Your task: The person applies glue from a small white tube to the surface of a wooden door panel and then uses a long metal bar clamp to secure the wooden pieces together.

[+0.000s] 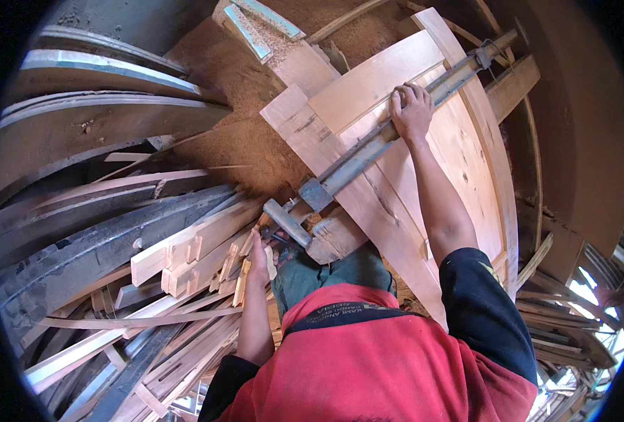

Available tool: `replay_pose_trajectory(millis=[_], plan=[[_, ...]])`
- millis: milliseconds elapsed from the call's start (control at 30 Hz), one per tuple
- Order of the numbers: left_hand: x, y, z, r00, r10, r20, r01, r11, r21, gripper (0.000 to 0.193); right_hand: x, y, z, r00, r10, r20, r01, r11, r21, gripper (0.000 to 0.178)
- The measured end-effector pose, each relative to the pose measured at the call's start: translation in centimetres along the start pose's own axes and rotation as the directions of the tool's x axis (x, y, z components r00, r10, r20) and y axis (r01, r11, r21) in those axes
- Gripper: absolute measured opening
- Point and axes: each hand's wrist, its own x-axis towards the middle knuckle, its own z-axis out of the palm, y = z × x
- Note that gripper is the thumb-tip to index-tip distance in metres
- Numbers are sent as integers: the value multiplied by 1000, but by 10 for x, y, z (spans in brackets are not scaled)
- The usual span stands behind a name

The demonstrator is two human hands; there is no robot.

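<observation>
A long metal bar clamp [357, 156] lies diagonally across a pale wooden panel door [459, 162]. My right hand [412, 112] rests on the clamp's bar, its fingers curled over the far edge. At the near end, the clamp's sliding block [315, 195] sits by the door's edge, with a steel end piece [288, 223] beyond it. My left hand [259, 259] is low beside that end, closed at the clamp's dark handle; part of its fingers is hidden. A wooden block [336, 235] lies under the clamp end, close to my legs.
Stacked boards and cut timber [185, 264] crowd the left side, some with notched ends. Long curved-looking planks [108, 105] lie farther up left. Sawdust [269, 151] covers the ground beyond the door. Offcuts with pale green edges [262, 28] lie at the top. More scrap wood [558, 316] is at right.
</observation>
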Motion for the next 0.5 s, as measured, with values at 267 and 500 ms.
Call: replay_pose_trajectory(millis=[267, 500], plan=[[-36, -5, 4, 992, 50, 118, -8, 944, -330, 58, -2, -1, -6, 1000, 16, 11, -16, 999, -28, 22], [-33, 8, 18, 948, 307, 83, -118, 583, -804, 59, -2, 0, 2, 1000, 3, 26, -4, 999, 41, 22]])
